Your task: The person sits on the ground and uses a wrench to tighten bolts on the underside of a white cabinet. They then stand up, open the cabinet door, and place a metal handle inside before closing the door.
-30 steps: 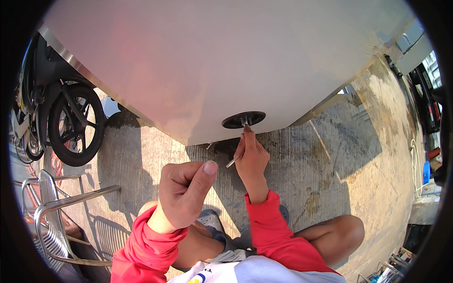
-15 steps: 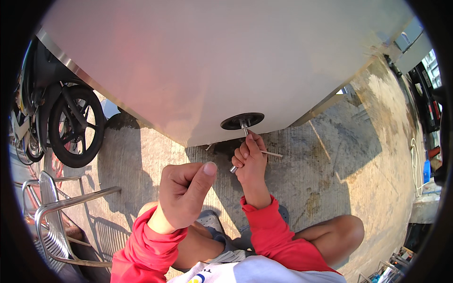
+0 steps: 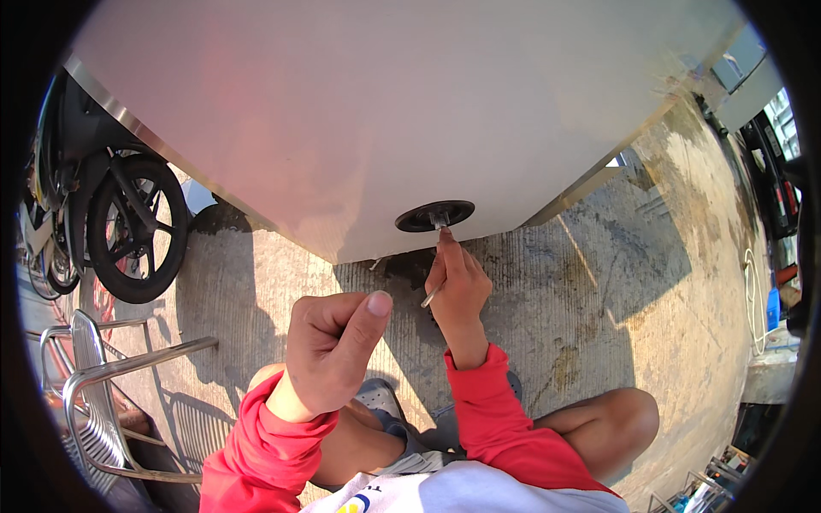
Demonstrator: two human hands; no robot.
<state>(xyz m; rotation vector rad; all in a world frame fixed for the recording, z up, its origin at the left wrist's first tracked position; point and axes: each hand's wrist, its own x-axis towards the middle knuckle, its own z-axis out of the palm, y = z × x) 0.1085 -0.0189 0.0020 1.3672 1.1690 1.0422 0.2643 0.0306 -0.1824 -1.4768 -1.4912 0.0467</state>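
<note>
Off to the left, a parked motorbike's black wheel (image 3: 137,235) stands against the edge of the white panel, with a second wheel (image 3: 53,256) just behind it. Below them sits a bare metal chair frame (image 3: 103,385) on the grooved concrete floor (image 3: 616,282). Far right, a blue bottle (image 3: 773,308) stands near a loose white cord (image 3: 751,295).
</note>
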